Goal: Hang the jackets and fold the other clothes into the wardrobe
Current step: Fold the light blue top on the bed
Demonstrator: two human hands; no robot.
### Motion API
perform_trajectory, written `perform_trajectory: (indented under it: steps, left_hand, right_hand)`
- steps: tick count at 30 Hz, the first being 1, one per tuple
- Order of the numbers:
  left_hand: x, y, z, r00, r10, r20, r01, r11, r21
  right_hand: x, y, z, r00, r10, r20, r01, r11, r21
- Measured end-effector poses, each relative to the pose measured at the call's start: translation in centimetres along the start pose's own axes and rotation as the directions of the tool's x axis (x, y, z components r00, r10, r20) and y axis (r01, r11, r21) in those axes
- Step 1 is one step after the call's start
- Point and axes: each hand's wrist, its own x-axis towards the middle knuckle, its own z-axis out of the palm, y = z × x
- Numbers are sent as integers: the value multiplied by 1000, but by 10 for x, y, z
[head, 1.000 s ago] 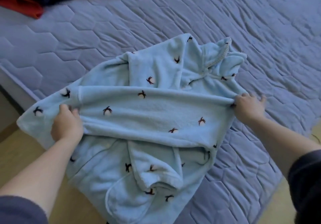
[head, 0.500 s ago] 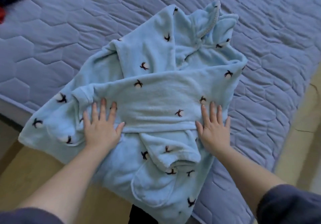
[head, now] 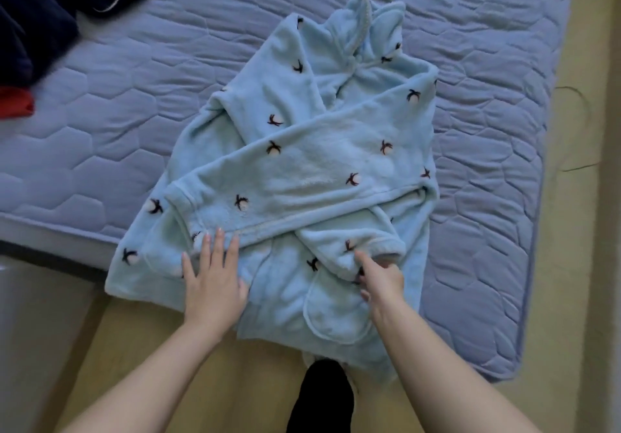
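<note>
head: left hand (head: 213, 286) flat on robe (head: 329, 170) overhanging mattress (head: 100, 130) edge, right hand (head: 381, 279) pinching cuff (head: 356, 254).

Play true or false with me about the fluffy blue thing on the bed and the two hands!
1. The light blue fleece garment lies on the quilted mattress. True.
2. The left hand rests flat on the garment with straight fingers. True.
3. The right hand is up in the air, touching nothing. False: it grips the end of the garment's sleeve.
4. The dark navy clothes are piled on top of the blue garment. False: they lie apart from it, at the far left of the mattress.
</note>
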Motion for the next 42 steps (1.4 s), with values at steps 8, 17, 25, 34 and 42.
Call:
perform_trajectory:
  steps: [8,17,25,34,42]
  left_hand:
    - [-27,-20,-5,992,90,87,-93,995,31]
    - [-23,-88,11,987,-141,-73,97,900,-424]
    - [-12,-143,30,861,-505,65,423,639,-642]
    - [-5,-185,54,848,-474,236,367,204,-907]
    - [-65,-181,47,818,-434,378,279,-275,-920]
  right_hand:
    - [-12,32,13,960,-274,-52,249,927,-280]
    - [-7,97,-17,913,-389,-121,299,843,-447]
    - [-14,185,-66,846,-130,-517,55,986,-158]
    - [1,211,-88,971,-206,-118,219,970,107]
    - [-34,223,-99,975,-62,-214,181,779,600]
